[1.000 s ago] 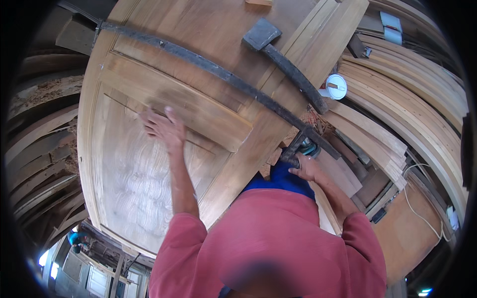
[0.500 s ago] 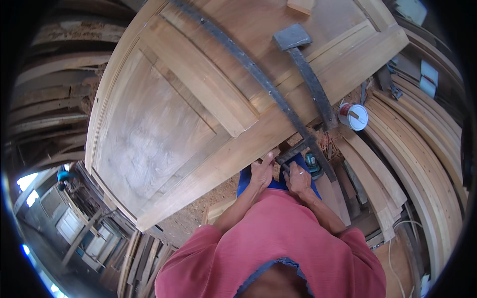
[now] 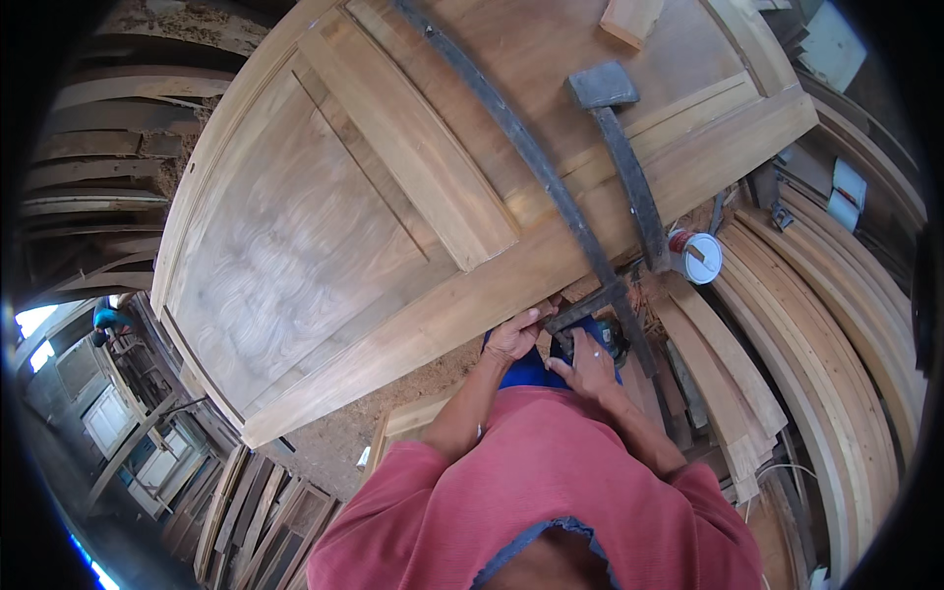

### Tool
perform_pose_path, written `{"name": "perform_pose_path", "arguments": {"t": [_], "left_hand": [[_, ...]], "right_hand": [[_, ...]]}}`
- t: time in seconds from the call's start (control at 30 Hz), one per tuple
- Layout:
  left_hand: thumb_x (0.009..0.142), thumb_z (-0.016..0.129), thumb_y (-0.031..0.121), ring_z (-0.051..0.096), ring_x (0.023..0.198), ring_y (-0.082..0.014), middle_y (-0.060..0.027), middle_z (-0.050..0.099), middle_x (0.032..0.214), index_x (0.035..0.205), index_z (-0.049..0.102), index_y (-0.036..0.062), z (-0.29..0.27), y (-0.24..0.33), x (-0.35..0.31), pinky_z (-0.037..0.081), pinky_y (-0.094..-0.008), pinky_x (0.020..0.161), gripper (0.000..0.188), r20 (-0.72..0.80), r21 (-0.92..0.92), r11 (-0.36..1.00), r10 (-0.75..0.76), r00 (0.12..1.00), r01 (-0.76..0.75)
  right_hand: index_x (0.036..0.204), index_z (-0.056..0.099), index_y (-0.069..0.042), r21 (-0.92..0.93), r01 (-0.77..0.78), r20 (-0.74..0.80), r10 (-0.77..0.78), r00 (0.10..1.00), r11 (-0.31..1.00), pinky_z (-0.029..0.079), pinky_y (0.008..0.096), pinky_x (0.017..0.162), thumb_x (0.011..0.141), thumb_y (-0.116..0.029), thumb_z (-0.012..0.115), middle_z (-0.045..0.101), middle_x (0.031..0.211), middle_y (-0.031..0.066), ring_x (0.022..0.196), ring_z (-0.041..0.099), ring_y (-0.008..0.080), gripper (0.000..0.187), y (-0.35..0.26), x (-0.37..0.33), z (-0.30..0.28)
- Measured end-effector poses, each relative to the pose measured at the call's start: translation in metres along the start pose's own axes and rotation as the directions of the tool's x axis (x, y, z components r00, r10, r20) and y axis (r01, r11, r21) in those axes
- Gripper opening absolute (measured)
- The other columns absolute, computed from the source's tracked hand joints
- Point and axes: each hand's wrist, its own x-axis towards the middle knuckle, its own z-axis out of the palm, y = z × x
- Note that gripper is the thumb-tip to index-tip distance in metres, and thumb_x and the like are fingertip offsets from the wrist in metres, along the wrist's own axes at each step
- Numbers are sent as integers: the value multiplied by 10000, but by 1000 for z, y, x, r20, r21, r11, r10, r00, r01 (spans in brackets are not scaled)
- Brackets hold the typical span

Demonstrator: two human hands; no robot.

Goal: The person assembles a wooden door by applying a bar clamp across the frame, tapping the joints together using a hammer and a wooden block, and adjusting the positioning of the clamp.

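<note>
A large wooden panel door (image 3: 393, 211) with a curved side lies in front of me. Across it runs a long dark metal bar clamp (image 3: 526, 152), its near jaw (image 3: 580, 310) standing just off the door's near edge. My left hand (image 3: 515, 335) is at that edge beside the jaw, fingers closed; what they pinch is hidden. My right hand (image 3: 588, 366) is at the clamp's screw end, with thumb and fingers apart around the dark handle (image 3: 563, 340). To the right, a second bar clamp (image 3: 629, 177) rests over the door with its big block-like end on top.
A small wood block (image 3: 631, 20) lies on the door's far part. Beyond the right edge stand a white-lidded can (image 3: 696, 258) and stacked curved boards (image 3: 787, 305). A green-and-black tool (image 3: 612, 337) is partly hidden by my right hand. More timber (image 3: 118, 177) is piled at left.
My right hand's grip on the handle has loosened, the thumb swinging out from the fingers. My left hand stays at the door edge. The view has shifted slightly.
</note>
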Motion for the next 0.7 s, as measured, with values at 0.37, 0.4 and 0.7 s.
{"name": "perform_pose_path", "arguments": {"t": [0.37,0.4,0.7], "left_hand": [[937,675,140,541,1312,-326,-267,555,1401,1365,527,-44,-9,-3,-11,440,-423,1116,489,6,-57,995,-87,996,88],[943,688,171,553,1295,-314,-223,568,1405,1383,525,-12,-5,0,-12,434,-428,1110,503,23,-90,989,-113,993,115],[950,710,214,607,1242,-266,-96,658,1294,1323,579,84,6,1,-24,458,-447,1097,416,-178,-172,984,17,984,-48]], "right_hand": [[815,582,-20,393,-264,476,51,878,881,492,399,646,783,-286,821,596,694,103,669,599,242,359,32,28,-7],[900,605,-6,349,-294,520,77,850,890,522,441,723,797,-341,807,632,754,169,745,644,319,405,37,28,-2],[1030,578,-6,-151,-154,-171,127,977,977,526,513,767,835,-380,765,674,839,228,820,658,439,462,8,7,29]]}}
